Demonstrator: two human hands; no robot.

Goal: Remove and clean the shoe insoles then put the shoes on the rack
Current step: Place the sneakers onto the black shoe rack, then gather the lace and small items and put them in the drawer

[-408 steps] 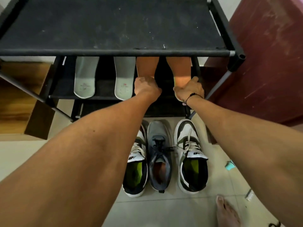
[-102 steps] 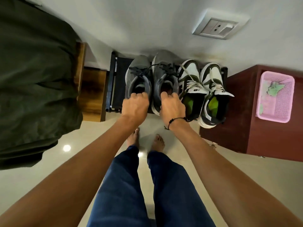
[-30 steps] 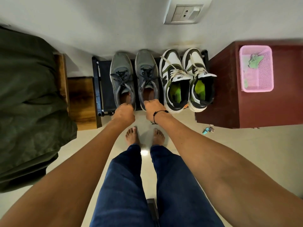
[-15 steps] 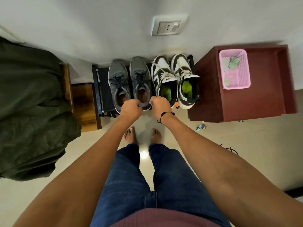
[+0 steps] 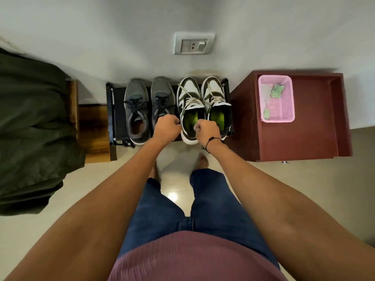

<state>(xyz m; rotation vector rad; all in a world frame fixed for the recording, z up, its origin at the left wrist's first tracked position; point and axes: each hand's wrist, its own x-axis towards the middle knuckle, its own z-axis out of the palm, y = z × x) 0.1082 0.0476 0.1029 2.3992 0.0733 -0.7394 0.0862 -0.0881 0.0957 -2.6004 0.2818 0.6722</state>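
Two pairs of shoes stand side by side, toes to the wall, on top of the black rack (image 5: 112, 110). The grey pair is on the left: one shoe (image 5: 136, 110) shows its open mouth, and the other (image 5: 162, 96) has its heel hidden under my left hand (image 5: 167, 126). The white and dark green pair (image 5: 190, 98) (image 5: 215, 94) is on the right, with bright green insoles (image 5: 218, 118) inside. My right hand (image 5: 206, 128) hovers over the heels of that pair. Both hands are curled into fists with nothing visible in them.
A maroon cabinet (image 5: 316, 134) stands right of the rack with a pink basket (image 5: 277, 112) on it. A wall socket (image 5: 192, 44) is above the shoes. Dark green cloth (image 5: 30, 128) and a wooden piece (image 5: 93, 128) are at the left. My bare feet (image 5: 202, 160) are on the tiled floor.
Both hands have left the heels of the grey shoes and shifted right, the right hand now over the white pair. The view has risen higher above the rack.
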